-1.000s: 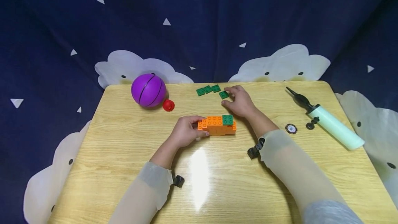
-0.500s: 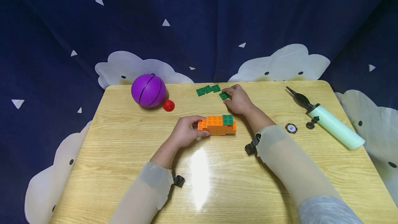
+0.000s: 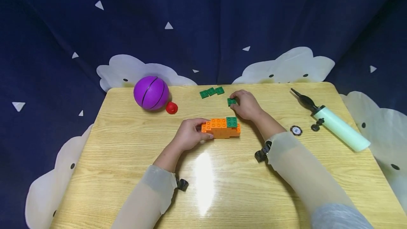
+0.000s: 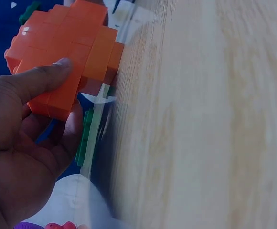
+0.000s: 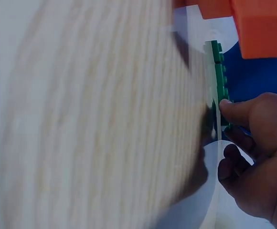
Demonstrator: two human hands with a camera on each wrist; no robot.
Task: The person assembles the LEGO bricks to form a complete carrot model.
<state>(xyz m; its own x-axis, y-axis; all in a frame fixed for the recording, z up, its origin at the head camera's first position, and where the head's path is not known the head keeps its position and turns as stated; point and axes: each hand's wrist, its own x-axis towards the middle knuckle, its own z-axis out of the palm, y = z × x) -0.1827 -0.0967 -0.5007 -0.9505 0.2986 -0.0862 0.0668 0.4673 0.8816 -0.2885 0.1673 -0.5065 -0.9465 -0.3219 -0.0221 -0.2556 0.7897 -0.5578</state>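
Note:
My left hand grips the left end of an orange toy-brick build, thumb on the near side. A green brick is fixed on top of the build's right end. In the left wrist view the build appears clear of the tabletop. Farther back, my right hand pinches a flat green brick between thumb and fingers. The right wrist view hides part of that brick behind the thumb. Three more flat green bricks lie in a row to its left, near the back edge.
A purple ball and a small red hat-shaped piece stand at the back left of the wooden table. On the right lie a poker chip, a small black piece and a hand pump.
My right hand has closed its thumb and fingers on the flat green brick and drawn it slightly nearer and to the right. The left hand still holds the orange build in place.

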